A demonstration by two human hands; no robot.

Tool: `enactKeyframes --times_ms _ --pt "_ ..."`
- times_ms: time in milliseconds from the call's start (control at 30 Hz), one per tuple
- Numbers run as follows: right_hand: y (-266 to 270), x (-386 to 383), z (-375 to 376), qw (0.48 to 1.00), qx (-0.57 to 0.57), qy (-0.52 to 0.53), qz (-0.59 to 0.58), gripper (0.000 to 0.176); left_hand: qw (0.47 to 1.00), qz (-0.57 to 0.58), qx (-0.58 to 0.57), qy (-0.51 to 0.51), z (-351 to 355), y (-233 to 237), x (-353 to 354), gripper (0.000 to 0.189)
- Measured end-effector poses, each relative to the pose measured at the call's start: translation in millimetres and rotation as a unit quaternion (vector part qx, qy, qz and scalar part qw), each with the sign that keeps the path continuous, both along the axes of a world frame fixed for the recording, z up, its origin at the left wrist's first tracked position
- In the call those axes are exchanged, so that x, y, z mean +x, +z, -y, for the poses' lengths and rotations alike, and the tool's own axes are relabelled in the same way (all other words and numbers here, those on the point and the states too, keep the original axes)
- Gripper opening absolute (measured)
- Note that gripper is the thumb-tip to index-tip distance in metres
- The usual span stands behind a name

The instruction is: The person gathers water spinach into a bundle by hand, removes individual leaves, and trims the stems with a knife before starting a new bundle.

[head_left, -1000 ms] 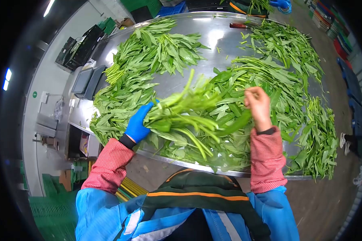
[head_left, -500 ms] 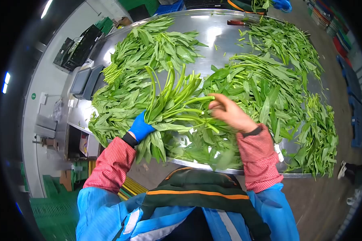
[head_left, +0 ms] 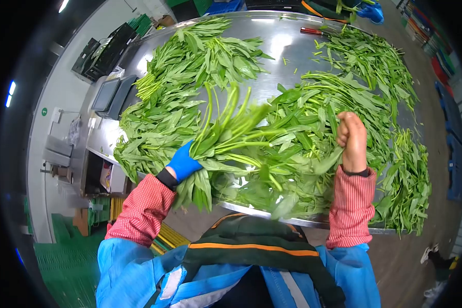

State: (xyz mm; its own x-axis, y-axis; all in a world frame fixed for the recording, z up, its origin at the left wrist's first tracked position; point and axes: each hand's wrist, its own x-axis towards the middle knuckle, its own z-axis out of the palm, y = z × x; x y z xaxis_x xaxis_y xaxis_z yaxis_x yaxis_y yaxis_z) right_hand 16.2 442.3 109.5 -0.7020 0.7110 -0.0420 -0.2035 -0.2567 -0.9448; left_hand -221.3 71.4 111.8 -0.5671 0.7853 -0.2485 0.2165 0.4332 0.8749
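Observation:
My left hand (head_left: 184, 162), in a blue glove, grips a bunch of water spinach (head_left: 226, 136) above the table. Cut stem ends fan up and to the right, while leaves hang below the glove. My bare right hand (head_left: 351, 136) is raised to the right of the bunch, its fingers curled closed over the large pile of water spinach (head_left: 339, 100). A long leaf (head_left: 327, 161) lies or hangs just beside these fingers. Whether they hold it cannot be made out. More water spinach (head_left: 159, 118) covers the table left of the bunch.
The metal table (head_left: 277, 38) bears further heaps along its right side. A red-handled tool (head_left: 311, 31) lies near the far edge. At the left stand a grey screen device (head_left: 108, 95) and black crates (head_left: 105, 56). Another person's blue-gloved hand (head_left: 370, 11) shows at the far side.
My right hand has moved right, away from the stem ends of the bunch, and its fingers have curled closed. My left hand still holds the bunch in nearly the same place.

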Motion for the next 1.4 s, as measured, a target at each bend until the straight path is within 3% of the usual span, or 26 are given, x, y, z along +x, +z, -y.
enactKeyframes --times_ms 67,133,167,233,300,367,400,433,467,500,533,567,600,633,733,833,933,1033,1067,1133,1167,1200,1300,1333,1400 --pt "16 -6 35 0.984 0.136 0.077 0.082 0.018 0.998 -0.007 -0.051 0.033 0 0 0 0.062" --pt "17 -24 85 0.955 0.283 0.065 0.063 0.025 0.999 -0.015 -0.040 0.033 2 -14 -6 0.062" --pt "23 -32 97 0.897 0.431 0.009 0.092 0.026 0.999 -0.019 -0.034 0.034 0 -20 -9 0.062" --pt "27 -41 104 0.815 0.556 -0.009 0.161 0.028 0.999 -0.018 -0.029 0.024 -3 -22 -8 0.062" --pt "22 -52 100 0.809 0.533 0.066 0.238 0.027 0.999 -0.043 -0.032 0.008 -7 -20 -8 0.061" --pt "3 -51 73 0.949 0.309 -0.051 0.032 0.025 0.999 -0.043 -0.021 0.012 -7 -17 -7 0.061" --pt "8 -39 47 0.963 0.266 -0.046 0.020 0.026 0.999 -0.040 -0.019 0.016 -3 -15 -4 0.061" --pt "-4 -20 14 0.996 0.076 0.042 -0.025 0.026 0.999 0.019 -0.014 0.048 -1 -8 -1 0.060" --pt "-12 -6 -17 0.952 -0.116 0.207 -0.193 0.026 0.997 0.034 -0.022 0.060 2 -9 -1 0.060" --pt "-15 -3 -15 0.986 0.052 0.149 -0.056 0.026 0.996 0.048 -0.028 0.071 6 -10 -4 0.060" --pt "-22 1 -9 0.969 0.218 0.084 0.083 0.031 0.994 0.062 -0.033 0.083 10 -12 -8 0.060" --pt "-32 4 3 0.915 0.350 0.101 0.170 0.040 0.995 0.052 -0.002 0.088 15 -19 -11 0.047" --pt "-39 6 19 0.837 0.471 0.115 0.255 0.052 0.992 0.074 -0.009 0.103 16 -16 -9 0.046" --pt "-33 6 29 0.851 0.377 0.208 0.302 0.070 0.989 0.095 -0.015 0.115 14 -11 -8 0.044" --pt "-41 -3 58 0.938 0.109 0.297 0.141 0.071 0.985 0.112 -0.019 0.130 8 -5 -6 0.041" --pt "-50 -23 98 0.948 0.033 0.313 0.043 0.071 0.986 0.112 -0.029 0.120 1 -6 -6 0.041" --pt "-47 -49 124 0.960 -0.010 0.275 0.054 0.052 0.984 0.132 -0.030 0.120 -5 -13 -4 0.045" --pt "-38 -58 129 0.956 0.029 0.240 0.168 0.026 0.985 0.121 -0.042 0.114 -9 -11 0 0.049" --pt "-40 -57 125 0.961 0.019 0.237 0.140 0.023 0.985 0.121 -0.044 0.112 -10 -10 2 0.049" --pt "-44 -50 110 0.969 -0.002 0.231 0.083 0.028 0.984 0.140 -0.029 0.104 -8 -8 5 0.049" --pt "-40 -45 101 0.969 -0.080 0.220 0.077 0.030 0.983 0.148 -0.030 0.101 -9 -3 8 0.049" --pt "-38 -38 92 0.981 -0.030 0.185 0.038 0.033 0.982 0.156 -0.032 0.098 -9 1 10 0.049" --pt "-26 -14 40 0.907 -0.330 0.211 -0.155 0.038 0.974 0.184 -0.061 0.115 0 2 9 0.049" --pt "-24 -7 24 0.902 -0.284 0.234 -0.227 0.039 0.971 0.195 -0.076 0.119 4 3 7 0.049" --pt "0 10 14 0.902 -0.284 0.210 -0.250 0.038 0.960 0.248 -0.046 0.122 13 -3 4 0.054"
